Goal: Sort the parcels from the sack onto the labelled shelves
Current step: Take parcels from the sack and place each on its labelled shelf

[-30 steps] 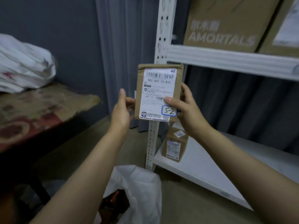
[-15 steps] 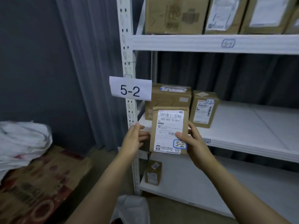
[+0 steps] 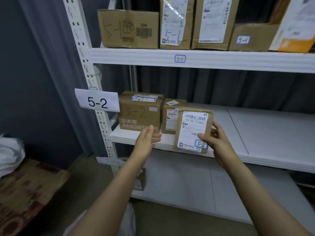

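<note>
The right hand (image 3: 216, 142) pinches the parcel (image 3: 192, 130) marked 5-2, thumb on the label, fingers behind; the parcel stands upright at the front edge of the shelf (image 3: 264, 130). The left hand (image 3: 147, 138) is spread and holds nothing, apart from the parcel; a large box (image 3: 139, 114) stands just beyond its fingertips.

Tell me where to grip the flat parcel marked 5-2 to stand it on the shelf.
Its right edge, from the right, as the right hand pinches it: thumb on the label face, fingers behind. The flat parcel is thin and upright, a small box crowds its left edge, and the shelf lies open to its right.
</note>
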